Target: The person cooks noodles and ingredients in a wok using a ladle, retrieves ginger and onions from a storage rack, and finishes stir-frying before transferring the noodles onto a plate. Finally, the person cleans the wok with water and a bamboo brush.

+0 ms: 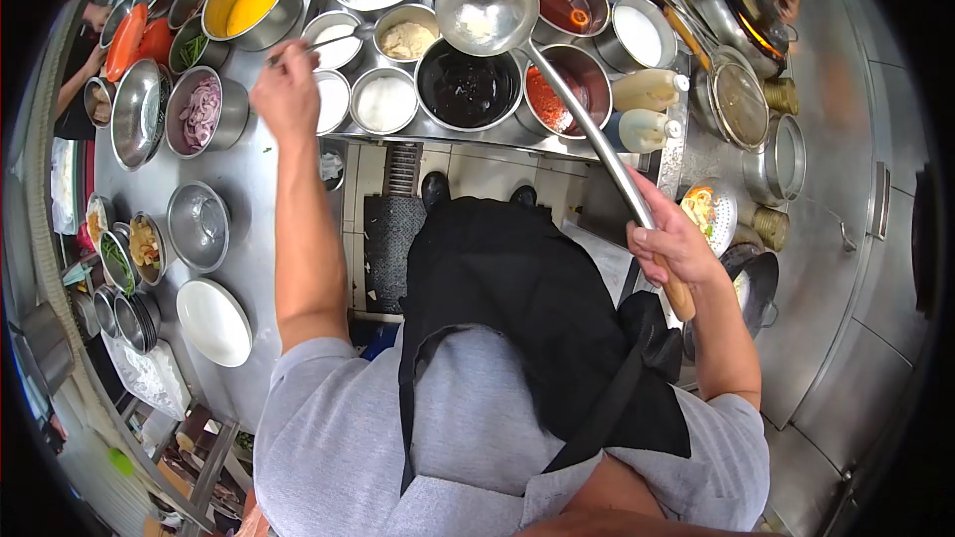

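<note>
My left hand [286, 94] is closed on the thin handle of a small spoon [338, 38], whose bowl end is over the rims of a container of white seasoning [332, 28] and one of beige paste [406, 41]. My right hand [672, 236] wraps round the wooden handle of a long metal ladle [587, 119]. The ladle's bowl, with a little pale stuff in it, hangs above a pot of dark sauce [468, 85]. Beside that pot stand a container of white granules [385, 103] and a pot of red sauce [557, 94].
Sliced onions [200, 114] and a yellow liquid [255, 6] fill pots at the left. A white plate [214, 323] and a steel bowl [198, 227] lie on the left counter. Two squeeze bottles [647, 129], a strainer [738, 99] and a perforated ladle with food [711, 214] are at right.
</note>
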Demonstrator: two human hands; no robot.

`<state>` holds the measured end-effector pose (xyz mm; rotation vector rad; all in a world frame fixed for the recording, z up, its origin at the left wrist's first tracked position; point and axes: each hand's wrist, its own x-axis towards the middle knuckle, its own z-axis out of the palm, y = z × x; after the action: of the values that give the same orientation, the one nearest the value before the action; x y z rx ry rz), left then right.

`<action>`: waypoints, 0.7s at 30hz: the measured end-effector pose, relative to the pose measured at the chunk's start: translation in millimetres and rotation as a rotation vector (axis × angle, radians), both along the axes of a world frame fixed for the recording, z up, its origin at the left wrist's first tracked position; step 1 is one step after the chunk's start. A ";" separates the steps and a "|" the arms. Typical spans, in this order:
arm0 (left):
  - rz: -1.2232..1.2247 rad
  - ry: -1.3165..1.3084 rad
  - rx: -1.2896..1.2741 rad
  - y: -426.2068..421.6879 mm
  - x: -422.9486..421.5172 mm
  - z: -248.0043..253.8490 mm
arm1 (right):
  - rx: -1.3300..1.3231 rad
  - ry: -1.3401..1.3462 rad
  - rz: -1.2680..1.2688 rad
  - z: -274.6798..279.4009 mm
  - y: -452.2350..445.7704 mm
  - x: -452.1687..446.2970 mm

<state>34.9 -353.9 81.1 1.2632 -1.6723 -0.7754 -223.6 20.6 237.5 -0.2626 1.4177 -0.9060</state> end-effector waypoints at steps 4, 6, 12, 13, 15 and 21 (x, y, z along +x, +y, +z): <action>0.054 0.088 0.062 14.5 36.0 6.5 | 0.003 0.029 -0.022 5.0 13.6 -3.5; 0.021 0.092 0.094 12.5 34.1 -4.2 | 0.028 0.046 -0.019 5.0 15.0 -4.4; -0.069 -0.344 0.048 -10.0 -44.8 -68.8 | 0.027 0.078 -0.021 -4.8 12.4 -0.7; -0.092 -0.213 0.015 -2.3 -55.2 -62.1 | 0.018 0.085 -0.037 -5.1 12.7 0.4; -0.118 -0.129 0.058 -2.1 -59.3 -65.6 | 0.041 0.103 -0.042 -1.7 10.8 3.7; 0.028 0.257 0.221 19.5 3.2 -27.0 | 0.169 0.371 0.178 1.9 12.3 9.7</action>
<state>38.1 -334.3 54.1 1.2726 -1.3890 -1.0808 -213.8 32.9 239.3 -0.4385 1.7707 -0.6057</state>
